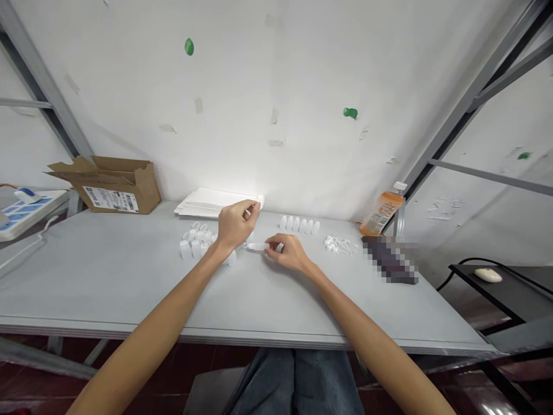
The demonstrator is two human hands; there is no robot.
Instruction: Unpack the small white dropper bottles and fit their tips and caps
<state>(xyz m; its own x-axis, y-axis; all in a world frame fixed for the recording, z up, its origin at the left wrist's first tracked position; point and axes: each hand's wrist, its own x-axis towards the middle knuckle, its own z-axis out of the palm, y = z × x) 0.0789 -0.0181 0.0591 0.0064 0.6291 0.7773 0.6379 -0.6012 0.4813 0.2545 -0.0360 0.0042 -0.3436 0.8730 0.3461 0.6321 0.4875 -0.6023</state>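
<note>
Fingers of the right hand (290, 252) pinch one end of a small white bottle (258, 246), turned on its side at the near left of the row of white bottles (296, 224); the grip leaves its other end uncovered, presumably to keep that end accessible. Right of the row and a little nearer lie loose white pieces (332, 243) in a pile, likely gathered there for easy picking. Left of the row, also nearer, stands a cluster of bottles (185, 249), some with loops on top, apparently kept apart from the row. Left of the row too, the left hand (235, 225) is raised with thumb and fingertips together on a small white piece (261, 200), too bright to identify. Behind the row's left end lies a paper stack (207, 200); farther left sits an open cardboard box (116, 181), probably pushed back to free the tabletop (276, 305).
</note>
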